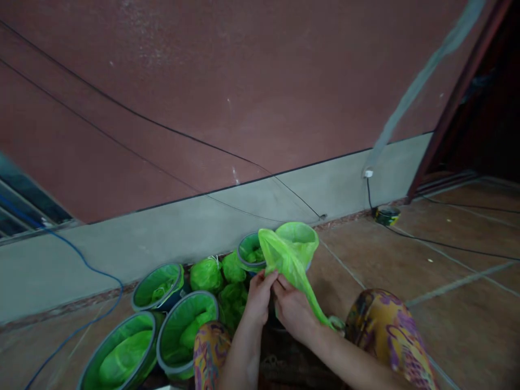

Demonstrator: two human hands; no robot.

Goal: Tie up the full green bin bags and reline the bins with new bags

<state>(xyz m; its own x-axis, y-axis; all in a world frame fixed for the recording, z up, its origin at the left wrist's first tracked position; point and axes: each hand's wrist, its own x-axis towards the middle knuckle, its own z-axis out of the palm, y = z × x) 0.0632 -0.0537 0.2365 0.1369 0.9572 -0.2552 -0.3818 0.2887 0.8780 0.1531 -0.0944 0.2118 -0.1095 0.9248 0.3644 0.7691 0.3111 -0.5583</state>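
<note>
Both my hands meet in front of my knees, pinching a bright green mesh bag (pixel 286 252). My left hand (pixel 259 295) grips its near edge with thumb and fingers closed. Beside it, my right hand (pixel 296 307) is closed on the same bag, and a fold of the mesh hangs down past that wrist. Just behind the bag stands a bucket lined with green mesh (pixel 304 238), partly hidden by it. Another green-lined bucket (pixel 251 252) stands to the left of my hands, with green material inside.
Several green-lined buckets (pixel 159 337) with grey rims stand at the left. Bundled green mesh (pixel 206 274) lies by the wall. A blue cable (pixel 97 271) runs over the floor at left. At right, a small tin (pixel 387 215) sits near black cords (pixel 447 246) and a doorway.
</note>
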